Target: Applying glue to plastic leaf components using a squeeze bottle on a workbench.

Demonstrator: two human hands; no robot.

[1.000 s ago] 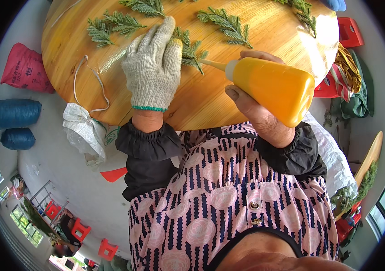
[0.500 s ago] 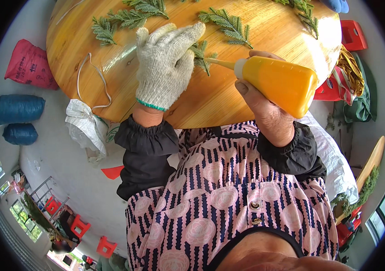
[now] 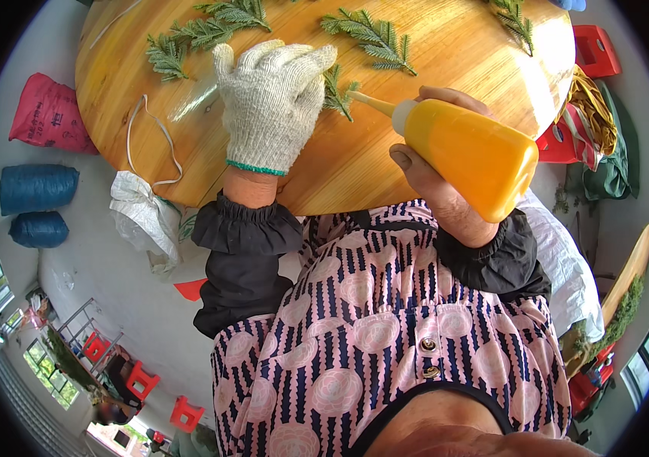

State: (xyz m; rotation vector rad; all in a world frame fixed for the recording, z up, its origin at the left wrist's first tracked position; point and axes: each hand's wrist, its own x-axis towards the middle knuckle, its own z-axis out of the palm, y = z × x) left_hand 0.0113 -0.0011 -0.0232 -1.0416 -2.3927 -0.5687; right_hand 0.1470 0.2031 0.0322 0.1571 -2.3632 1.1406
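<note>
My left hand [image 3: 273, 107], in a white knit glove with a green cuff edge, is closed with its fingers curled over the table. A short green fir sprig [image 3: 336, 93] sticks out from its right side; the end inside the grip is hidden. My bare right hand [image 3: 439, 186] is wrapped round a yellow squeeze bottle [image 3: 469, 145], tilted with its base up to the right. Its long thin nozzle [image 3: 372, 103] points left, the tip at the right edge of the sprig. Whether anything comes out of it cannot be made out.
On the round wooden table [image 3: 203, 160] lie more fir sprigs, at the far left [image 3: 210, 32], the far middle [image 3: 374, 38] and the far right [image 3: 515, 27]. A white cord [image 3: 132, 137] hangs over the left edge near a white sack [image 3: 142, 213]. Red stools [image 3: 597, 52] stand around.
The nozzle tip has shifted slightly right across the sprig to its edge. My left hand keeps its grip on the sprig. The whole view has shifted a little.
</note>
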